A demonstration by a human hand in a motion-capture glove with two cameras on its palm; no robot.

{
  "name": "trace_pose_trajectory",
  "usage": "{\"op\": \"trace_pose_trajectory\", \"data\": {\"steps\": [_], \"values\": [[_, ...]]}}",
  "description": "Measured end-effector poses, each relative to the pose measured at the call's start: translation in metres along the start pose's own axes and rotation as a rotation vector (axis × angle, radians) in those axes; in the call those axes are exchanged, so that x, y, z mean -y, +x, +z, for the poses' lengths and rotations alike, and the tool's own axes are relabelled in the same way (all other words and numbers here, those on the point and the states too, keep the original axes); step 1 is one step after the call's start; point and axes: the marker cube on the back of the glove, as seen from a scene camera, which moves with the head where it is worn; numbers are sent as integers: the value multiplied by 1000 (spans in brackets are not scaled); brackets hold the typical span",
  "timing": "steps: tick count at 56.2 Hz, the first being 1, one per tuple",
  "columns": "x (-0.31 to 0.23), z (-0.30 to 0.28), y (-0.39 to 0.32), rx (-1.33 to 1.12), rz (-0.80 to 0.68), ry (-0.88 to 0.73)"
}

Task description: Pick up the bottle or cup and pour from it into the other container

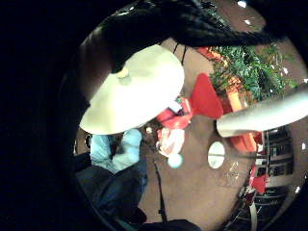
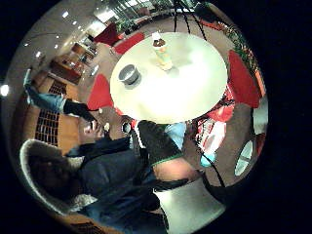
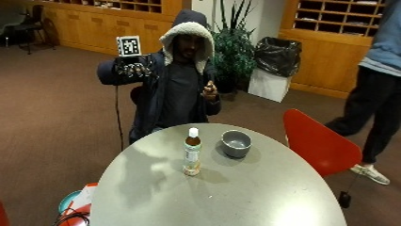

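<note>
You are sitting behind the round worktop (image 3: 263, 197) with your gloved right hand (image 3: 132, 69) lifted to shoulder height at the left of the outside view, arm bent, palm turned toward the camera across the worktop, fingers relaxed and slightly spread, gripping nothing. Your bare other hand (image 3: 210, 89) is hovering in front of your chest, loosely curled, well apart from the things. Moving right, one bottle (image 3: 192, 153) is standing upright near the middle of the worktop: white cap, amber liquid in its neck, a pale wrap-around label whose writing is too small to read. Just beside it, further right and a little nearer to you, one grey bowl-shaped cup (image 3: 236, 143) is sitting upright, apart from the bottle and not touching it. Your gloved hand is hanging well above and away from both. At the worktop's right edge one red chair (image 3: 316, 143) is standing, and behind you there are a potted plant (image 3: 232, 52) and a bin with a black bag (image 3: 276, 56). The thumb side palm view is looking down on the whole worktop (image 2: 185, 92), with the bottle (image 2: 162, 52) and the cup (image 2: 129, 74) standing on its far part.
</note>
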Motion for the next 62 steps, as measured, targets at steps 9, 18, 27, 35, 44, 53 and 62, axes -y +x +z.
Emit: {"op": "trace_pose_trajectory", "data": {"steps": [9, 18, 27, 35, 44, 53, 62], "values": [[14, -2, 10, 6, -193, -44], [13, 0, 3, 17, -15, -57], [29, 10, 3, 92, 27, -45], [71, 42, 10, 244, -202, -14], [127, 103, -7, 381, -72, 18], [170, 169, -24, 555, -49, 88], [182, 229, -37, 787, -150, -91]]}}
